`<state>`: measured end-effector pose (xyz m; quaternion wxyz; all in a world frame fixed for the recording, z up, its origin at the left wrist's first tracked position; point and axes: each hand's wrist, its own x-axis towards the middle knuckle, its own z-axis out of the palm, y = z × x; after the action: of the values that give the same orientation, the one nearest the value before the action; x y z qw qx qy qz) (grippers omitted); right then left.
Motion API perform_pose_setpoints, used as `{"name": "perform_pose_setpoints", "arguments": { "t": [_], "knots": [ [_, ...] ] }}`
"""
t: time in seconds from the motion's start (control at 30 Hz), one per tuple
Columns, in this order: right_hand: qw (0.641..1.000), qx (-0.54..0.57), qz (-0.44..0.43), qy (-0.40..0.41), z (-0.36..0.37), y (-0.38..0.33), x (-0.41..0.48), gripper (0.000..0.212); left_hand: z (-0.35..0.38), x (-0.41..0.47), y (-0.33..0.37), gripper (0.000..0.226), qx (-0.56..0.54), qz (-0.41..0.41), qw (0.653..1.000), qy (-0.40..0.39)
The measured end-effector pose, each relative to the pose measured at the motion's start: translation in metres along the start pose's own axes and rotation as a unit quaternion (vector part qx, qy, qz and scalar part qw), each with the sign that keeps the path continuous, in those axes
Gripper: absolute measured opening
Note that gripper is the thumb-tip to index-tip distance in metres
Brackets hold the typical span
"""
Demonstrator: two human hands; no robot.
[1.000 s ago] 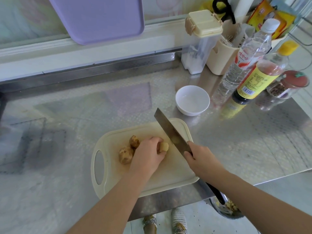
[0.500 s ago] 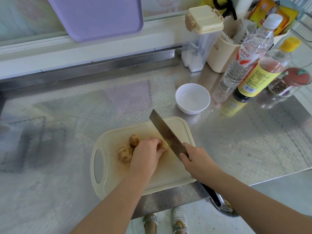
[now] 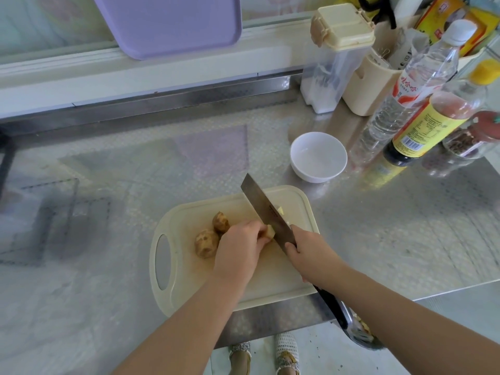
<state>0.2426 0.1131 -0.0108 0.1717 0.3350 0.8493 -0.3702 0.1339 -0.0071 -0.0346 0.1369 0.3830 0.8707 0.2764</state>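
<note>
**Ginger under the left fingertips, knife against its cut end**

The left hand [image 3: 238, 250] lies knuckles-up on the board [image 3: 273, 277]. Its fingers [image 3: 253, 231] are curled down over the ginger [image 3: 270, 234] and pin it to the board. Only the pale cut end of the ginger shows, poking out just past the fingertips on their right. The rest is hidden under the hand.

The right hand [image 3: 311, 255] grips the knife [image 3: 263, 209], its fingers [image 3: 293, 249] wrapped tight where the blade meets the handle. The broad blade runs away from these fingers, up and to the left, and its tip reaches past the board's far edge. The blade's near part touches the exposed end of the ginger, so the ginger sits between the left fingertips and the blade. The two hands are close together, with the ginger end and the blade filling the gap between them.

A small pale slice [image 3: 280, 211] lies just on the far side of the blade from the left fingers. Two uncut brown knobs [image 3: 207, 243] rest on the board just left of the left hand. They touch each other, and the farther one is near the knuckles.

The board sits at the front edge of the steel desk [image 3: 405, 226]. Beyond the knife tip, well apart from both hands, stands a white bowl [image 3: 318, 156], with bottles [image 3: 400, 104] behind it to the right.
</note>
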Motion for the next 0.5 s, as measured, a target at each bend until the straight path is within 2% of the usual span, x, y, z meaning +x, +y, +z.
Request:
{"name": "perform_pose_setpoints", "arguments": {
  "t": [0.1, 0.3, 0.37, 0.5],
  "knots": [
    [0.999, -0.032, -0.009, 0.032, 0.004, -0.004, 0.004, 0.01, -0.002, 0.0, 0.001, 0.017, 0.01, -0.011, 1.0, -0.011],
    [0.996, -0.076, -0.013, 0.054, 0.014, -0.004, 0.003, 0.017, -0.002, 0.001, 0.007, 0.022, 0.03, -0.033, 0.999, -0.018],
    [0.993, -0.1, -0.022, 0.064, 0.011, 0.001, 0.002, 0.017, -0.001, 0.003, 0.008, 0.017, 0.034, -0.031, 0.999, -0.016],
    [0.993, -0.089, -0.019, 0.069, 0.001, 0.013, -0.001, 0.011, -0.005, 0.004, 0.005, 0.017, 0.056, -0.026, 0.998, 0.0]
  ]
}}
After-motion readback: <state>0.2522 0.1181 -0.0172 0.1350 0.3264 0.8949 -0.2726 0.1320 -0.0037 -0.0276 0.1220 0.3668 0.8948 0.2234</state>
